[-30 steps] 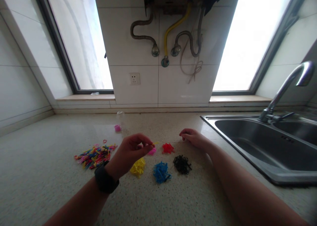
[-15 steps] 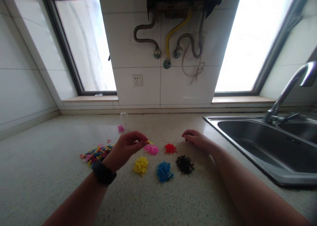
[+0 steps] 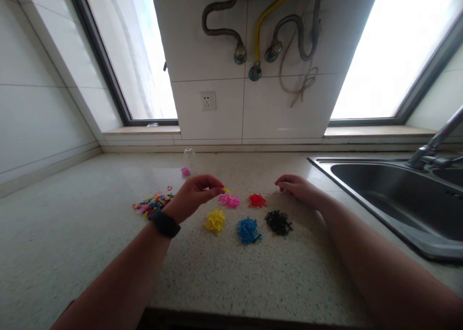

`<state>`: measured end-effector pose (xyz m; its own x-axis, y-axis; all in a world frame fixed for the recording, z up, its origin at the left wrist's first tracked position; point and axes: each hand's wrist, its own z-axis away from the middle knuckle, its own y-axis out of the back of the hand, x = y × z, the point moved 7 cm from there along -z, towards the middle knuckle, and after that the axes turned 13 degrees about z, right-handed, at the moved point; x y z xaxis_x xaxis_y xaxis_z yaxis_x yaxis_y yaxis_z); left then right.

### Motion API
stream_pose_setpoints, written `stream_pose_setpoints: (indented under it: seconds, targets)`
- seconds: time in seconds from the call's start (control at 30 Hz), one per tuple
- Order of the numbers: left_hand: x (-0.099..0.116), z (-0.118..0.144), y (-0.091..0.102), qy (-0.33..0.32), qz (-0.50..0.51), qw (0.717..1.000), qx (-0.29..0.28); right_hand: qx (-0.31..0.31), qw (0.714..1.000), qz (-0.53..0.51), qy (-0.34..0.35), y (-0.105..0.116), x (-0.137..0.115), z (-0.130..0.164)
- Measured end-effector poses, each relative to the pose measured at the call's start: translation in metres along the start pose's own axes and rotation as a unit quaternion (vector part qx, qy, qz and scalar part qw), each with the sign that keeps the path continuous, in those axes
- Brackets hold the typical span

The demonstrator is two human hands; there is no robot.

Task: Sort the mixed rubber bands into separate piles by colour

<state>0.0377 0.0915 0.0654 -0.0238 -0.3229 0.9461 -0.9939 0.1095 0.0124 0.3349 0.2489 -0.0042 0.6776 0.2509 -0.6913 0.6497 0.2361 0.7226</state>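
A person's left hand (image 3: 193, 194), with a dark wristband, hovers over the tabletop (image 3: 90, 253), its grip pinched on a small yellow band (image 3: 226, 190) just above a pink pile (image 3: 229, 200). The right hand (image 3: 297, 189) rests curled, fingers together, beside a red pile (image 3: 257, 200). Yellow (image 3: 214, 221), blue (image 3: 247, 230) and black (image 3: 278, 222) piles lie nearer; a mixed heap (image 3: 152, 204) lies left, a sink (image 3: 398, 195) right.

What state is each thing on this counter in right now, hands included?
left hand: raised, fingers pinched on a yellow band
right hand: resting on the counter, curled, whether it holds anything cannot be told
mixed pile: unsorted, many colours
pink pile: sorted
red pile: sorted
yellow pile: sorted
blue pile: sorted
black pile: sorted
sink: dry, no water running
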Motion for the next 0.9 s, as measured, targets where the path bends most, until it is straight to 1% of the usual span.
stream_pose_setpoints:
  seconds: [0.23,0.47,0.6,0.67,0.77,0.9]
  targets:
    - [-0.005,-0.001,0.009,0.008,0.014,1.000,0.010,-0.005,1.000,-0.008,0.004,-0.001,0.002,-0.002]
    - [0.001,-0.001,0.017,-0.015,0.029,0.999,0.018,-0.001,1.000,-0.003,0.003,0.000,-0.001,0.002]
    - [0.003,-0.001,0.021,-0.013,0.019,1.000,0.016,-0.002,1.000,-0.001,0.009,0.000,0.001,0.002]
    - [0.005,0.000,0.020,-0.003,0.005,1.000,0.003,-0.003,1.000,0.000,0.007,0.000,0.003,0.002]
    - [0.010,0.002,0.019,0.009,-0.035,0.999,-0.031,-0.003,1.000,0.000,0.008,0.000,0.003,0.002]
    - [0.010,0.005,0.018,0.029,-0.109,0.988,-0.104,-0.006,1.000,-0.005,0.006,0.000,0.003,0.002]
